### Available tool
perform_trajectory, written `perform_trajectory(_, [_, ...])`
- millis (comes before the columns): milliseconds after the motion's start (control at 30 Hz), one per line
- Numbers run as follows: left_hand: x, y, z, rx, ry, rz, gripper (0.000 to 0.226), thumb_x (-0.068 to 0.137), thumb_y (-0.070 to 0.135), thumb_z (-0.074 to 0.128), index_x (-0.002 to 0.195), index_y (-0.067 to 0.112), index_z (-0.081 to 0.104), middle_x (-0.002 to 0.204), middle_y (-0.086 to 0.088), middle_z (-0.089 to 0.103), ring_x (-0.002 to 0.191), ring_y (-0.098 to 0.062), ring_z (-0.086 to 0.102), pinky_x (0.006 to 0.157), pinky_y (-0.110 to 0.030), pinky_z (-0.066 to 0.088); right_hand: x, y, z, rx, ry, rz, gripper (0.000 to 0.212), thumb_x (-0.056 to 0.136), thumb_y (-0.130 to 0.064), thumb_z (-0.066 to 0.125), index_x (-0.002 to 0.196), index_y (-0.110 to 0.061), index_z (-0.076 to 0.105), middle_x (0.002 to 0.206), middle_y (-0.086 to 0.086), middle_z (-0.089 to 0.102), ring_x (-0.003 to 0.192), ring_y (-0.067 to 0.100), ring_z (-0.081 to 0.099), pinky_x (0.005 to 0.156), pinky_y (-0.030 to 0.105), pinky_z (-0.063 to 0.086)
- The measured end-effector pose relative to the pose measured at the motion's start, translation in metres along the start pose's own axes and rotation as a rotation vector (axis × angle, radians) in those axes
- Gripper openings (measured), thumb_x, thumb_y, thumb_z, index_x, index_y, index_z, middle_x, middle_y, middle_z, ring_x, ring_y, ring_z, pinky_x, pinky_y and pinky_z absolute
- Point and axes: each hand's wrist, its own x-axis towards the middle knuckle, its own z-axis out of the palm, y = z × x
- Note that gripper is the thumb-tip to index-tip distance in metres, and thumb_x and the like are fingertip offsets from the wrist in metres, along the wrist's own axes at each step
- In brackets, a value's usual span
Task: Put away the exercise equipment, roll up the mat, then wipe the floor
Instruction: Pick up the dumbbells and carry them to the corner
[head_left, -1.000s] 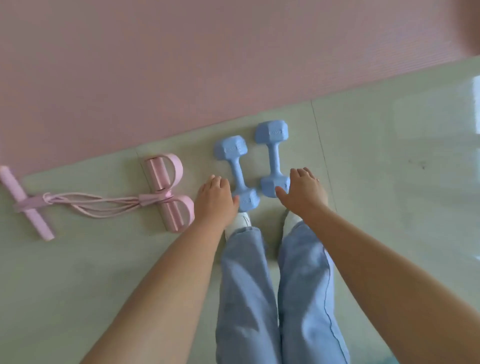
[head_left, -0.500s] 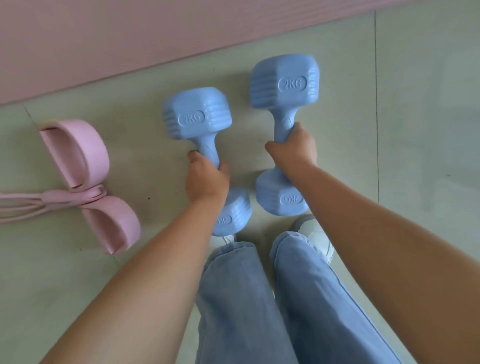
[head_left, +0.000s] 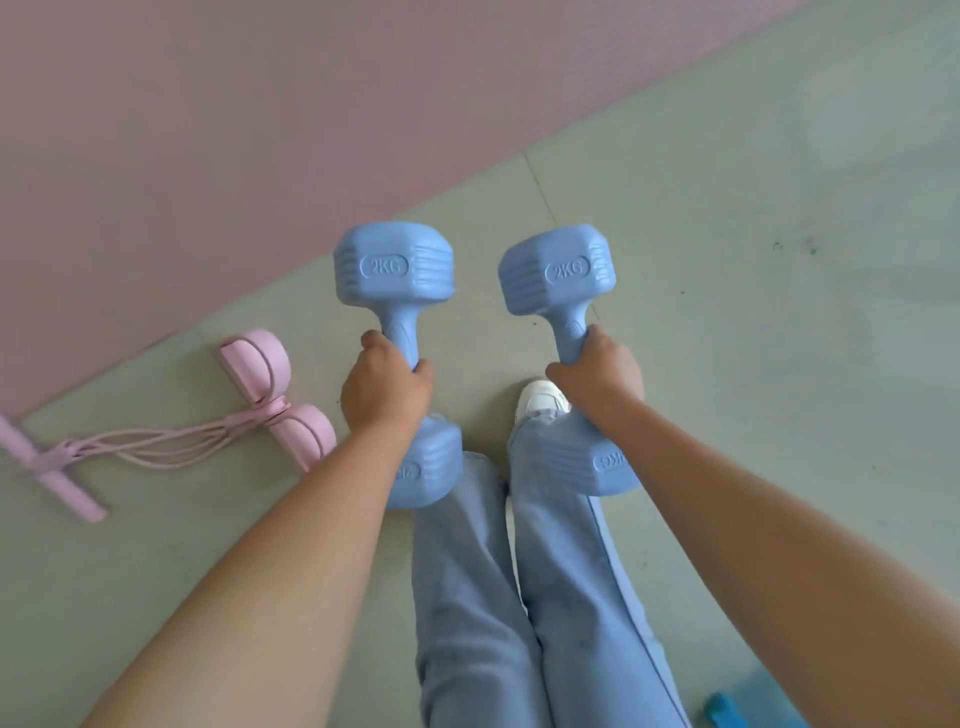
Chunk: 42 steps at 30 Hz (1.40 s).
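Two light blue dumbbells marked 2KG are lifted above the floor. My left hand (head_left: 385, 391) is shut around the handle of the left dumbbell (head_left: 394, 267). My right hand (head_left: 602, 376) grips the handle of the right dumbbell (head_left: 558, 270). Both point away from me, side by side, and their near heads hang over my legs. A pink pedal resistance band (head_left: 270, 400) lies on the floor to the left, its foot loops near my left hand and its bar at the far left. The pink exercise mat (head_left: 234, 114) lies unrolled across the top left.
Pale green floor tiles (head_left: 753, 260) fill the right side, with a few dark specks. My legs in blue jeans and a white shoe (head_left: 543, 397) stand below the dumbbells. A teal object (head_left: 722, 709) shows at the bottom edge on the right.
Both hands went from reaching down to gripping the dumbbells, then raised them off the floor. The view has pulled back, so the resistance band's bar is in sight again.
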Motion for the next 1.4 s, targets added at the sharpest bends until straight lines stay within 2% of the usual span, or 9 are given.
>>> perform_trajectory(200, [-0.121, 0.069, -0.085, 0.135, 0.045, 0.234, 0.036, 0.091, 0.019, 0.052, 0.116, -0.006, 0.043, 0.118, -0.023, 0.059, 0.107, -0.040, 0.058, 0.080, -0.041, 0.044, -0.110, 0.030, -0.119, 0.147, 0.108, 0.022, 0.032, 0.083, -0.014, 0.057, 0.110, 0.000, 0.049, 0.088, 0.007, 0.049, 0.078, 0.025, 0.047, 0.066, 0.029, 0.035])
perform_trajectory(333, [-0.204, 0.123, -0.117, 0.204, 0.027, 0.396, 0.028, 0.090, 0.020, 0.053, 0.107, 0.000, 0.043, 0.114, -0.019, 0.060, 0.103, -0.037, 0.059, 0.070, -0.035, 0.039, -0.177, 0.063, -0.196, 0.304, 0.179, 0.042, 0.018, 0.083, -0.014, 0.056, 0.094, -0.009, 0.044, 0.087, 0.007, 0.050, 0.078, 0.025, 0.048, 0.063, 0.029, 0.036])
perform_trajectory(467, [-0.276, 0.192, -0.138, 0.258, 0.061, 0.536, 0.037, 0.089, 0.022, 0.055, 0.115, -0.002, 0.044, 0.113, -0.018, 0.060, 0.102, -0.036, 0.059, 0.071, -0.033, 0.040, -0.224, 0.108, -0.273, 0.440, 0.284, 0.051, 0.019, 0.081, -0.015, 0.058, 0.092, -0.010, 0.043, 0.087, 0.006, 0.049, 0.079, 0.024, 0.048, 0.068, 0.029, 0.037])
perform_trajectory(567, [-0.319, 0.257, -0.142, 0.276, 0.100, 0.634, 0.038, 0.088, 0.022, 0.055, 0.116, -0.001, 0.044, 0.113, -0.018, 0.060, 0.103, -0.036, 0.059, 0.076, -0.035, 0.044, -0.237, 0.152, -0.330, 0.507, 0.335, 0.061, 0.018, 0.080, -0.014, 0.058, 0.087, -0.009, 0.042, 0.074, 0.002, 0.045, 0.076, 0.024, 0.047, 0.061, 0.028, 0.036])
perform_trajectory(733, [-0.386, 0.385, -0.126, 0.354, 0.154, 0.728, 0.039, 0.088, 0.024, 0.054, 0.118, 0.000, 0.044, 0.115, -0.016, 0.060, 0.105, -0.035, 0.059, 0.072, -0.031, 0.038, -0.237, 0.241, -0.439, 0.534, 0.336, 0.042, 0.028, 0.079, -0.013, 0.058, 0.064, -0.016, 0.034, 0.064, -0.001, 0.039, 0.074, 0.024, 0.044, 0.061, 0.027, 0.033])
perform_trajectory(967, [-0.462, 0.568, -0.097, 0.313, 0.131, 0.749, 0.041, 0.087, 0.029, 0.055, 0.119, 0.004, 0.049, 0.117, -0.014, 0.061, 0.108, -0.033, 0.058, 0.078, -0.032, 0.043, -0.212, 0.340, -0.628, 0.380, 0.380, 0.032, 0.025, 0.079, -0.014, 0.056, 0.065, -0.015, 0.035, 0.063, -0.001, 0.037, 0.061, 0.019, 0.039, 0.049, 0.025, 0.026])
perform_trajectory(1100, [-0.476, 0.668, -0.105, 0.265, 0.143, 0.745, 0.037, 0.087, 0.028, 0.055, 0.115, 0.004, 0.053, 0.113, -0.013, 0.062, 0.105, -0.032, 0.059, 0.073, -0.030, 0.040, -0.191, 0.359, -0.734, 0.324, 0.424, -0.001, 0.027, 0.078, -0.014, 0.056, 0.063, -0.018, 0.034, 0.064, -0.001, 0.038, 0.059, 0.017, 0.039, 0.049, 0.024, 0.027])
perform_trajectory(1267, [-0.462, 0.803, -0.132, 0.227, 0.190, 0.750, 0.037, 0.086, 0.026, 0.055, 0.113, 0.001, 0.053, 0.114, -0.015, 0.062, 0.104, -0.033, 0.060, 0.082, -0.034, 0.048, -0.138, 0.364, -0.862, 0.272, 0.457, -0.034, 0.024, 0.078, -0.015, 0.058, 0.066, -0.015, 0.037, 0.064, -0.001, 0.040, 0.066, 0.021, 0.043, 0.051, 0.025, 0.028])
perform_trajectory(1400, [-0.451, 0.918, -0.154, 0.200, 0.215, 0.720, 0.036, 0.087, 0.024, 0.055, 0.116, 0.003, 0.053, 0.117, -0.013, 0.061, 0.107, -0.032, 0.059, 0.079, -0.032, 0.046, -0.088, 0.363, -0.967, 0.246, 0.464, -0.037, 0.017, 0.079, -0.015, 0.060, 0.077, -0.009, 0.044, 0.065, -0.001, 0.039, 0.073, 0.023, 0.044, 0.051, 0.026, 0.029])
